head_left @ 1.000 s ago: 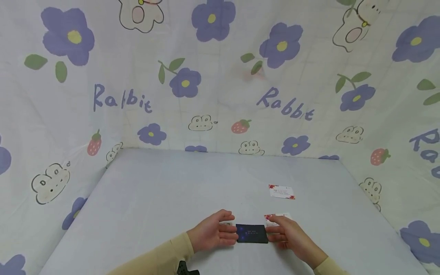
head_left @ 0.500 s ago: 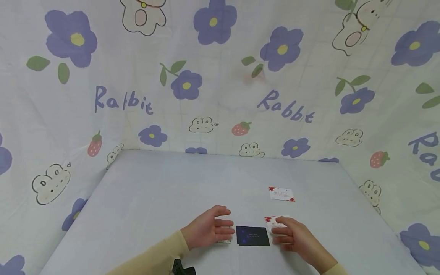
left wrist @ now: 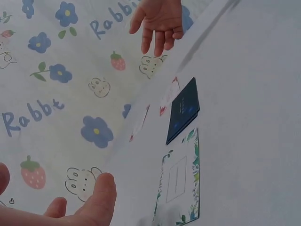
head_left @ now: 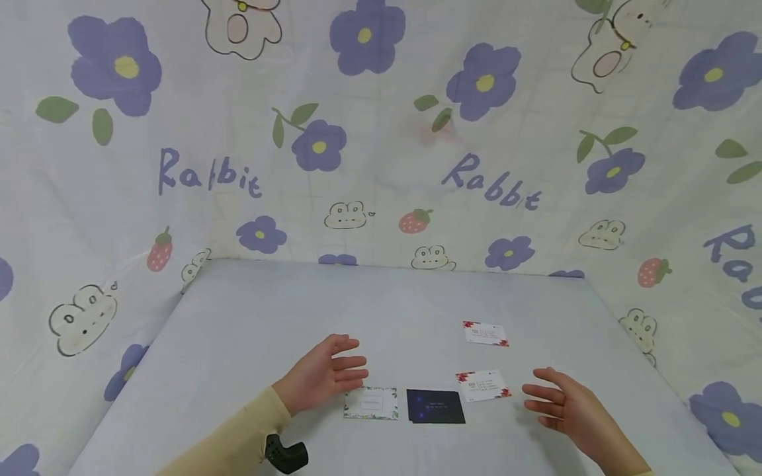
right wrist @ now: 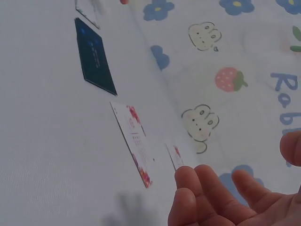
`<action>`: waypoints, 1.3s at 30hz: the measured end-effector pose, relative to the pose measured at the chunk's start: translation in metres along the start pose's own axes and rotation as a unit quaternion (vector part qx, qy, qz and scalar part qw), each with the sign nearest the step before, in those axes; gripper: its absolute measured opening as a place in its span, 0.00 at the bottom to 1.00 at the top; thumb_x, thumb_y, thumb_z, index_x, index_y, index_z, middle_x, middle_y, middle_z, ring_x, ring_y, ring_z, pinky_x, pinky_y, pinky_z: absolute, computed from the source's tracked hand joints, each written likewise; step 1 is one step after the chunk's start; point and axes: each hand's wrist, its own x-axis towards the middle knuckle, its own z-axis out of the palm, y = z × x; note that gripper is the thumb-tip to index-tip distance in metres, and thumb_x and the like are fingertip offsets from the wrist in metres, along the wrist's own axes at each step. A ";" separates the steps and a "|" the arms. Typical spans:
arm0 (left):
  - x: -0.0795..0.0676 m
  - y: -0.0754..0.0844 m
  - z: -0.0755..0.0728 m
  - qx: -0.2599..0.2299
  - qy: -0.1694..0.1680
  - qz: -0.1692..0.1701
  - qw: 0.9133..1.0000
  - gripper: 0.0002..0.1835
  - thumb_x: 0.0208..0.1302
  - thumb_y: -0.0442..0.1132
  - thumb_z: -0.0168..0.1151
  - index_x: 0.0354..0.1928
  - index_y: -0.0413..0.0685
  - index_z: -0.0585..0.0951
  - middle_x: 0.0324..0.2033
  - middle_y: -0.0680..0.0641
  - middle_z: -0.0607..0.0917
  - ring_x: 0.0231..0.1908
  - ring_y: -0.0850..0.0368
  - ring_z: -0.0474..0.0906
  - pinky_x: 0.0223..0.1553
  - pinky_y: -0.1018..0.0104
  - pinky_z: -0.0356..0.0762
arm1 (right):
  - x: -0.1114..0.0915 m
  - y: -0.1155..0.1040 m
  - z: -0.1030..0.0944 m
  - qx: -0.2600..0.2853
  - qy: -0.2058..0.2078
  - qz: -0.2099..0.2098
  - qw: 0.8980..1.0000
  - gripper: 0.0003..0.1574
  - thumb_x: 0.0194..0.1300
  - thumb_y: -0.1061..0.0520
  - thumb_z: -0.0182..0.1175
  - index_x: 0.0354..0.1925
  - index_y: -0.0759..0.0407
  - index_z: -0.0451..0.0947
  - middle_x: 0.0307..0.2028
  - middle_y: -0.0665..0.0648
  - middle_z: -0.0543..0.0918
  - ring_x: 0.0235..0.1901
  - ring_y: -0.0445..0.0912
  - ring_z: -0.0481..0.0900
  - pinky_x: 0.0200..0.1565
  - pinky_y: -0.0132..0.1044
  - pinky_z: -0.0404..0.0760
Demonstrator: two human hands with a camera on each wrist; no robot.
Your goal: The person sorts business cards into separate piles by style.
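A small stack of dark blue cards (head_left: 436, 406) lies near the front of the table, its edges slightly offset. Just left of it is a white card with a green leafy border (head_left: 371, 403). To the right, a white card with red flowers (head_left: 483, 385) lies slightly tilted, and a similar red-flowered card (head_left: 486, 333) lies farther back. My left hand (head_left: 324, 371) hovers by the leafy card's upper left, fingers loosely extended and holding nothing. My right hand (head_left: 568, 408), also holding nothing, hangs right of the nearer red-flowered card with its fingers relaxed.
The cards lie on a pale table (head_left: 297, 311) with walls of white cloth (head_left: 381, 178) printed with flowers and rabbits at the back and both sides. A black curved device (head_left: 287, 455) sits at the left sleeve's cuff.
Both hands have left the dark cards and moved apart, the left to the left and the right to the right. The leafy card and the nearer red-flowered card are now uncovered.
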 end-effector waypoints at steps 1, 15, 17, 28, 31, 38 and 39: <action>-0.001 0.002 -0.003 -0.002 0.002 0.002 1.000 0.38 0.79 0.53 0.42 0.79 0.36 0.49 0.76 0.24 0.55 0.76 0.28 0.56 0.76 0.43 0.59 | 0.000 0.000 -0.004 0.003 -0.001 0.001 1.000 0.46 0.81 0.35 0.36 0.79 0.65 0.44 0.52 0.49 0.88 0.45 0.41 0.86 0.47 0.38 0.83; -0.008 0.014 -0.017 -0.009 0.037 0.014 0.999 0.38 0.79 0.53 0.40 0.80 0.37 0.50 0.76 0.26 0.57 0.76 0.29 0.57 0.77 0.46 0.61 | 0.001 0.001 -0.028 0.023 -0.004 0.014 1.000 0.49 0.80 0.32 0.37 0.78 0.66 0.43 0.46 0.45 0.89 0.43 0.40 0.87 0.48 0.38 0.84; -0.009 0.015 -0.017 -0.006 0.034 0.015 0.999 0.38 0.79 0.54 0.40 0.80 0.37 0.50 0.77 0.26 0.56 0.76 0.29 0.57 0.77 0.46 0.61 | 0.000 0.002 -0.029 0.027 -0.008 0.010 1.000 0.47 0.80 0.33 0.38 0.78 0.65 0.46 0.46 0.44 0.89 0.43 0.40 0.87 0.47 0.37 0.84; -0.010 0.016 -0.014 0.006 0.036 0.019 0.999 0.38 0.79 0.54 0.41 0.79 0.37 0.51 0.76 0.26 0.57 0.76 0.30 0.58 0.76 0.45 0.61 | -0.002 0.004 -0.026 0.019 -0.006 0.005 1.000 0.51 0.79 0.31 0.39 0.78 0.66 0.44 0.47 0.46 0.89 0.44 0.41 0.87 0.48 0.37 0.85; -0.009 0.016 -0.014 0.007 0.033 0.019 0.999 0.38 0.79 0.54 0.41 0.80 0.37 0.51 0.76 0.25 0.57 0.76 0.30 0.58 0.76 0.45 0.61 | -0.002 0.005 -0.026 0.017 -0.007 0.004 1.000 0.50 0.79 0.31 0.38 0.78 0.66 0.45 0.48 0.46 0.89 0.44 0.41 0.87 0.48 0.38 0.85; 0.006 0.011 -0.008 0.002 0.008 0.013 1.000 0.39 0.79 0.54 0.42 0.80 0.37 0.49 0.76 0.25 0.56 0.76 0.29 0.57 0.76 0.45 0.60 | 0.001 0.002 -0.027 0.015 -0.006 0.002 1.000 0.50 0.79 0.31 0.37 0.78 0.66 0.43 0.47 0.45 0.89 0.44 0.41 0.87 0.48 0.37 0.85; 0.011 0.010 -0.005 -0.001 0.005 0.013 1.000 0.39 0.79 0.54 0.43 0.80 0.36 0.49 0.76 0.25 0.56 0.76 0.29 0.57 0.76 0.44 0.60 | 0.002 0.001 -0.027 0.013 -0.009 -0.001 1.000 0.50 0.80 0.31 0.36 0.78 0.67 0.43 0.47 0.45 0.89 0.44 0.40 0.87 0.48 0.37 0.85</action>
